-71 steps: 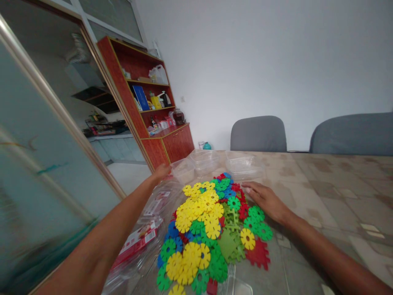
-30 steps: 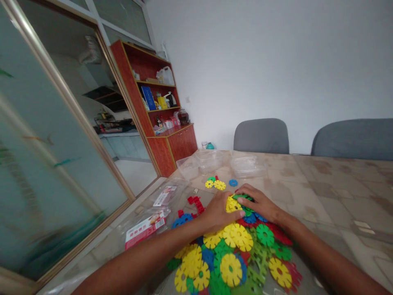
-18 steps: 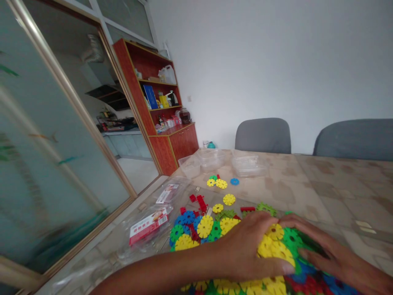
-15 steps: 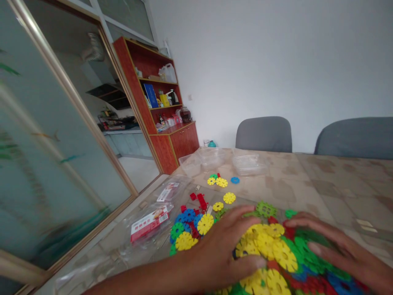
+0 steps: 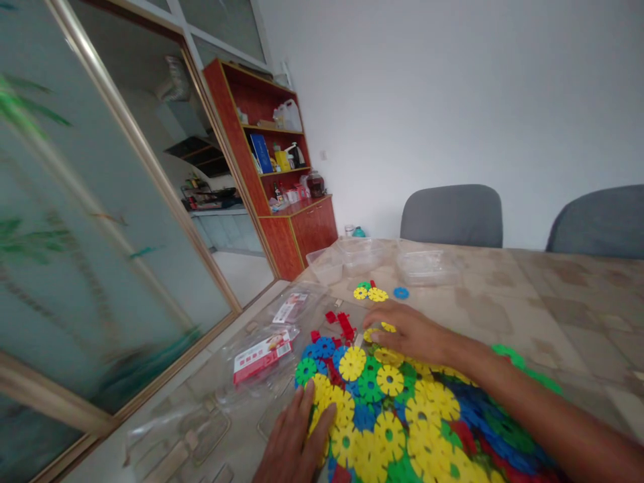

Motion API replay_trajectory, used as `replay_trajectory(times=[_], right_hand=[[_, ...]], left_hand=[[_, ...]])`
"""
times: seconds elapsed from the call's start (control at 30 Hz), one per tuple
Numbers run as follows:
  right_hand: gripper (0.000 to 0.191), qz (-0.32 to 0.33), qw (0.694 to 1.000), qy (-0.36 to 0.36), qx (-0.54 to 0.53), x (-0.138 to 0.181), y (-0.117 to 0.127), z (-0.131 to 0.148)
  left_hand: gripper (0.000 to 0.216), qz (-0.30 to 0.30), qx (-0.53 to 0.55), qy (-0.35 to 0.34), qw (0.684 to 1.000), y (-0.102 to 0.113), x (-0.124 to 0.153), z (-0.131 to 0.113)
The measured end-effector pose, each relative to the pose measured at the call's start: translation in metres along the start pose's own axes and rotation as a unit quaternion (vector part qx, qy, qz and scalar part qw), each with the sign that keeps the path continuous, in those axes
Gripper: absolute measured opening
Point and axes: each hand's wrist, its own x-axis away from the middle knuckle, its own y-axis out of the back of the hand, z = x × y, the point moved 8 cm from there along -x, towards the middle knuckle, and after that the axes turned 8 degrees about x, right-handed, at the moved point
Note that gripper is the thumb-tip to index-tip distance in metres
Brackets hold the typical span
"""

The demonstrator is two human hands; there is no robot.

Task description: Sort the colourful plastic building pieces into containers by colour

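A heap of plastic snowflake-shaped building discs (image 5: 390, 429) in yellow, green, blue and red spreads over the near part of the table. At the heap's left edge lies my left hand (image 5: 296, 436), fingers stretched out and thumb apart, touching yellow discs. My right hand (image 5: 410, 334) reaches over the heap's far side. Its fingers are apart above a small yellow disc (image 5: 369, 335), and whether they touch it is hard to tell. Red connector pieces (image 5: 346, 325) lie just left of that hand. My right forearm covers part of the heap.
Clear plastic packaging with a red and white label (image 5: 262, 355) lies to the left. Clear plastic containers (image 5: 427, 267) stand at the table's back, near a blue disc (image 5: 401, 293) and a few yellow ones (image 5: 378, 294). Behind are grey chairs (image 5: 453, 215) and a red-brown cabinet (image 5: 299, 238).
My right hand has moved left across to the heap's far side. My left hand has drawn back from the heap's middle to its left edge. The view has shifted slightly left.
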Motion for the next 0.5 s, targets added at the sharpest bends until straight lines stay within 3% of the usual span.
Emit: replay_trajectory(times=[0.13,0.23,0.37,0.5], right_hand=[[0.029,0.094,0.993,0.074,0.015,-0.052,-0.052,0.032],[0.04,0.14,0.986,0.09,0.025,-0.067,-0.077,0.042],[0.046,0.168,0.981,0.088,0.031,-0.057,-0.083,0.04],[0.029,0.164,0.983,0.078,0.032,-0.027,-0.066,0.03]], left_hand=[[0.087,-0.004,0.024,0.007,1.0,0.007,-0.022,0.004],[0.093,0.016,0.042,0.008,0.999,-0.001,-0.029,0.008],[0.087,0.078,0.074,-0.019,0.994,-0.028,-0.034,0.0],[0.088,0.157,0.14,-0.061,0.976,-0.054,-0.046,-0.027]])
